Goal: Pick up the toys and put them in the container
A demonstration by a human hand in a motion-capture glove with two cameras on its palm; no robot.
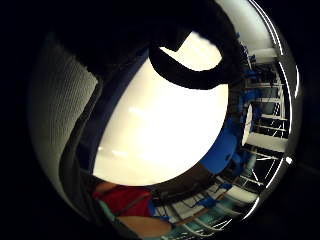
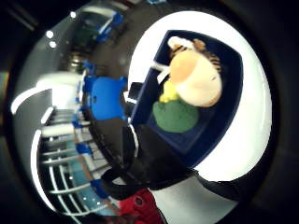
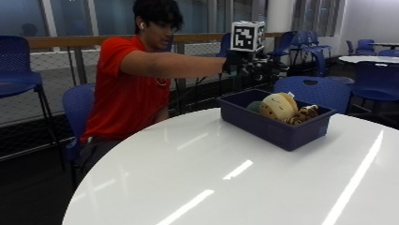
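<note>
Outside view: a seated person extends the gloved right hand [image 3: 244, 63] above the dark blue container [image 3: 274, 123] on the round white table [image 3: 205, 178]; its fingers cannot be made out, so the grip cannot be told. Thumb-side palm view: inside the container [image 2: 229, 93] lie a cream round plush [image 2: 198, 77], a green plush [image 2: 176, 116] and a striped tiger toy [image 2: 205, 49].

Right arm outstretched, gloved right hand [image 3: 244, 64] raised, fingers indiscernible.
</note>
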